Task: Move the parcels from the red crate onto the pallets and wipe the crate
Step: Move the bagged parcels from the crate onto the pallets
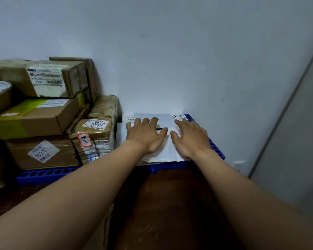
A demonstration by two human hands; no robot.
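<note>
A flat white parcel (163,119) with shipping labels lies on the right end of the blue pallet (215,147), close to the wall. My left hand (145,134) rests flat on its left part with fingers spread. My right hand (190,138) lies flat on its right part, fingers straight. Neither hand curls round the parcel. The red crate is out of view.
Stacked brown cardboard boxes (38,116) fill the left of the pallet, with a taped bundle marked 2007 (96,134) beside the white parcel. A white wall stands behind, a grey wall at right with a socket (238,166). Dark brown floor (170,204) lies in front.
</note>
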